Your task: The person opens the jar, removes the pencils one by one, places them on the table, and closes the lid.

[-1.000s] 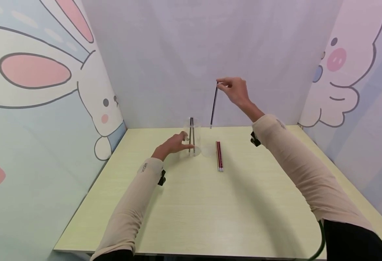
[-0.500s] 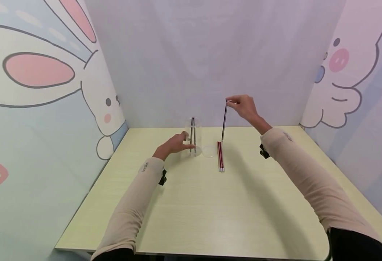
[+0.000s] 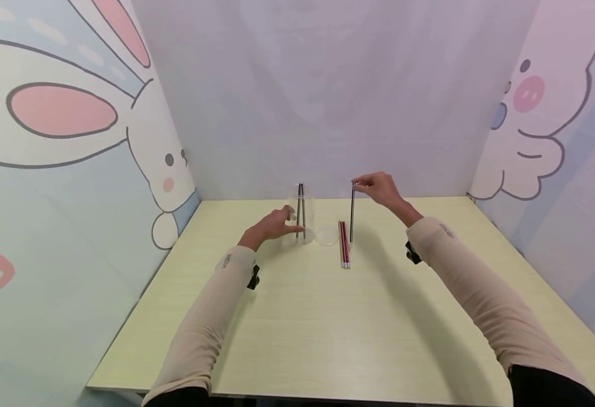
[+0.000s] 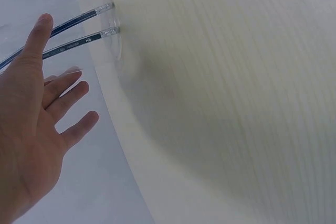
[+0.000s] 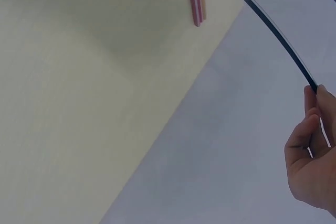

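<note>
1. Leftmost on my head feed is the left grip [image 3: 274, 223], at the left side of the clear cup [image 3: 309, 213], which I use as my landmark. It is set wide, thumb to the front and fingers behind, holding the cup upright. Neither has shifted noticeably over the last second.

2. Inside the cup stand two dark pencils [image 3: 303, 210], their lower ends a little apart near its base in the left wrist view.

3. Just right of the cup, a clear disc [image 3: 326, 237] lies flat on the tabletop [image 3: 297, 316].

4. Farther right of the cup lie the red pencils [image 3: 346, 243], side by side; my right wrist feed shows a paler, tan one among them.

5. Farthest right of the cup is the right grip [image 3: 378, 189], narrow, pinching the top of a third dark pencil [image 3: 352, 215], nearly upright. Here is the change: that pencil has moved right, away from the cup, and come down until its lower end is just beside the red pencils. I can't tell whether it touches the tabletop. I judge this a setting-down stage, release not yet made, with two dark pencils still in the cup.
</note>
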{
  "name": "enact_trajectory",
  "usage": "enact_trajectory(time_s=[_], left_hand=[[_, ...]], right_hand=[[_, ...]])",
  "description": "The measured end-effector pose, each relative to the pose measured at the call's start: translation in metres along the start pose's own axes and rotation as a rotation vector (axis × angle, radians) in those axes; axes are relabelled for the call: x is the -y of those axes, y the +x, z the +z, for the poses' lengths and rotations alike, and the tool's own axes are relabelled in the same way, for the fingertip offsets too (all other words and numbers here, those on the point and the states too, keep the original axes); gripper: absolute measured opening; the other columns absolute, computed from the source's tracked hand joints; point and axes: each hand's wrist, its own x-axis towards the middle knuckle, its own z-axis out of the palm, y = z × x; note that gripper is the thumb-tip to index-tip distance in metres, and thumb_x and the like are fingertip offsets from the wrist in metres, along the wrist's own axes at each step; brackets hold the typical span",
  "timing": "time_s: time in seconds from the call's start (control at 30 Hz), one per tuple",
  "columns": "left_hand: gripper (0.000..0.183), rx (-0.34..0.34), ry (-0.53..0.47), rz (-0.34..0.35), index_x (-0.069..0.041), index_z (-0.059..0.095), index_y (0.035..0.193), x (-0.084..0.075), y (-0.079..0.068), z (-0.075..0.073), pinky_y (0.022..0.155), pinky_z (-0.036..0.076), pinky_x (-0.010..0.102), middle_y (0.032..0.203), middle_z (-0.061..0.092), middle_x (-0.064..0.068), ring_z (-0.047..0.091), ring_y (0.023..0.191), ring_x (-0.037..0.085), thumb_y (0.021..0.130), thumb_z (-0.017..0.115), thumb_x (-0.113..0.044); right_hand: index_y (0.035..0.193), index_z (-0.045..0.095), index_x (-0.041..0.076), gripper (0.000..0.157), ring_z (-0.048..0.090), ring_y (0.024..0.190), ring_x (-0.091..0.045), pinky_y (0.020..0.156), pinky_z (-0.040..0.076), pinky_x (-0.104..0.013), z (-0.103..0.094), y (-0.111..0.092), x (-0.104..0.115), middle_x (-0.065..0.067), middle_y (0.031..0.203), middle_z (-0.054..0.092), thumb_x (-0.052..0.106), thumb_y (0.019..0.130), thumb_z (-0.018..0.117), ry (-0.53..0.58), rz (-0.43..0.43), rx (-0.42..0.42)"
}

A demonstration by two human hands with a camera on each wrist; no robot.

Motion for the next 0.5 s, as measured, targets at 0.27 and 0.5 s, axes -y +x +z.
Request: enact_trajectory(time_s=[0.27, 0.5], left_hand=[[0.076, 0.0, 0.02, -0.006, -0.004, 0.042, 0.144, 0.001, 0.003, 0.002, 0.096, 0.05, 0.043, 0.13, 0.062, 0.019, 0.059, 0.108, 0.026, 0.096, 0.068, -0.058], [0.077, -0.004, 0.012, -0.007, -0.002, 0.041, 0.145, -0.001, 0.002, 0.003, 0.095, 0.05, 0.043, 0.132, 0.061, 0.021, 0.059, 0.106, 0.027, 0.097, 0.068, -0.057]], right_hand=[[0.126, 0.073, 0.001, 0.03, 0.07, 0.108, -0.04, 0.087, 0.054, -0.054, 0.017, -0.009, -0.024, -0.024, 0.116, 0.074, 0.017, 0.102, 0.069, -0.003, 0.054, 0.093], [0.124, 0.075, 0.001, 0.029, 0.071, 0.108, -0.039, 0.084, 0.055, -0.052, 0.034, -0.014, -0.039, -0.022, 0.115, 0.075, 0.02, 0.101, 0.07, 0.02, 0.11, 0.078]])
